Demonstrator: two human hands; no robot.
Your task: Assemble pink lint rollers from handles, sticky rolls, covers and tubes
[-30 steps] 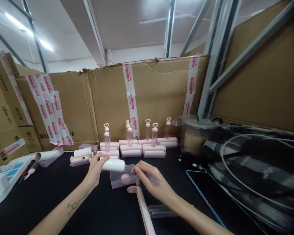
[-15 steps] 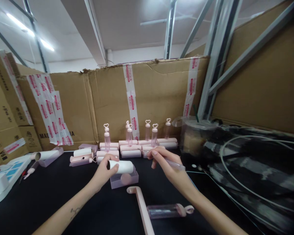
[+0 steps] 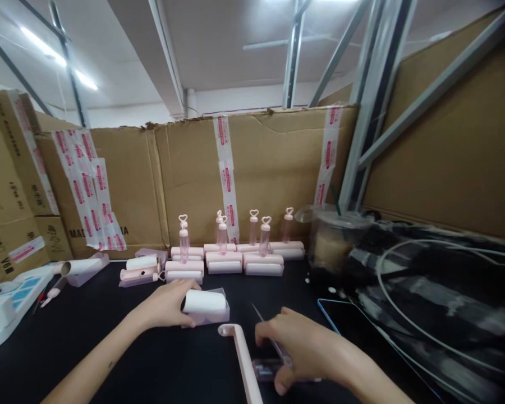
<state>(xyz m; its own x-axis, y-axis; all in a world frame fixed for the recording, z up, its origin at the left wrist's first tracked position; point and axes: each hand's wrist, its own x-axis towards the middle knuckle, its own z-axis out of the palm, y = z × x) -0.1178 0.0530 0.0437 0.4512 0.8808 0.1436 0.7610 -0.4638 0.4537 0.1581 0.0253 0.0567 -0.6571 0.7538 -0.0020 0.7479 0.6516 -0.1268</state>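
A white lint-roller sheet roll [image 3: 205, 301] sits in a translucent lilac cover [image 3: 212, 318]. My left hand [image 3: 170, 306] closes round their left end, thumb in front and fingers behind. My right hand [image 3: 303, 339] grips a slim screwdriver [image 3: 281, 352] with a clear handle, its thin metal shaft pointing up and left. Under that same hand lies a clear tube handle [image 3: 267, 369], mostly covered by the palm and fingers. Between the hands rests a pale pink bent roller arm [image 3: 243, 356].
Several pink lint rollers [image 3: 225, 262] with upright heart-topped handles line the back by a cardboard wall [image 3: 189, 168]. More roller parts [image 3: 141, 269] lie at left, near a white power strip [image 3: 14, 303]. At right are a drink cup [image 3: 330, 241], a phone [image 3: 353, 320] and cables.
My left hand has lowered the white roll with its cover toward the table. My right hand has come down and nearer with the screwdriver, over the clear tube handle.
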